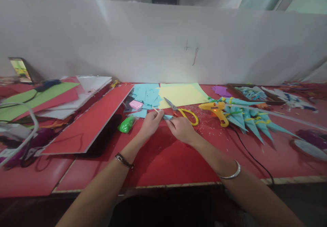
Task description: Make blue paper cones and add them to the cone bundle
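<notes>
In the head view my left hand (152,121) is closed in a pinch, with a thin pale stick (155,109) poking out beyond its fingers. A small piece of light blue paper (167,117) spans the gap between my two hands. My right hand (182,129) pinches its right end; the fingers partly hide the paper. Just beyond lie yellow-handled scissors (189,116), a pile of light blue paper pieces (146,95) and a pale yellow sheet (178,94). Left of my hands are a pink packet (136,105) and a green plastic-wrapped lump (126,124).
A yellow glue gun (216,111) with a black cord stands right, beside several blue paper cones (251,121). Farther right is a brown tray (274,98) of scraps. At left a large red board (94,121) rests raised above the red table (158,165). A phone (21,71) leans at far left.
</notes>
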Demonstrator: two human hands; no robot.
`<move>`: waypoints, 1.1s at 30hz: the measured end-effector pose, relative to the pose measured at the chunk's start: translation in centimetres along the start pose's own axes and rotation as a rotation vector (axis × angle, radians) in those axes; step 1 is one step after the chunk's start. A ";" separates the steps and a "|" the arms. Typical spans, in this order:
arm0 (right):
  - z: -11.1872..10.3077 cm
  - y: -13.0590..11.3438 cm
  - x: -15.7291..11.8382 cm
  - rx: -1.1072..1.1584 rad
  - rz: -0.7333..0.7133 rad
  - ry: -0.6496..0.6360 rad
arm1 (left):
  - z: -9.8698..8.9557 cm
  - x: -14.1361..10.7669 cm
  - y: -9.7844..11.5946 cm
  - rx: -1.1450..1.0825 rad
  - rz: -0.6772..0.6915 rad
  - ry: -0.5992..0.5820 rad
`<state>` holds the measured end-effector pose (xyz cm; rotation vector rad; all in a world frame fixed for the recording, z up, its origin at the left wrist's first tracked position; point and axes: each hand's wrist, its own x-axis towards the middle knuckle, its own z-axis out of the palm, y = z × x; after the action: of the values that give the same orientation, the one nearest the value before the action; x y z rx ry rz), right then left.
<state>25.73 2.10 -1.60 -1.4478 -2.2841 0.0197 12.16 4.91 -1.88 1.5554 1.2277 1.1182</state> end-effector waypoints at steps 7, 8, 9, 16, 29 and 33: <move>0.0 0.1 0.1 0.214 0.015 0.024 | 0.2 0.3 -0.9 -0.036 0.052 -0.020; 0.0 0.2 0.1 0.329 0.018 0.009 | 0.2 0.3 -1.0 -0.045 0.067 -0.041; 0.0 0.2 0.1 0.463 0.026 -0.021 | 0.1 0.3 -1.0 -0.051 0.080 -0.068; 0.1 0.3 0.1 1.082 0.112 -0.258 | -0.3 -0.1 -0.4 -0.086 0.142 -0.138; 0.0 0.1 0.0 0.094 -0.024 -0.052 | 0.5 0.4 -1.8 -0.134 0.120 0.010; 0.1 0.3 0.1 -0.185 -0.048 -0.037 | 0.7 0.1 -1.6 -0.060 0.113 0.017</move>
<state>25.92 2.30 -1.71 -1.4920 -2.4040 -0.1851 12.49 5.24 -3.54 1.5891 1.1189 1.2311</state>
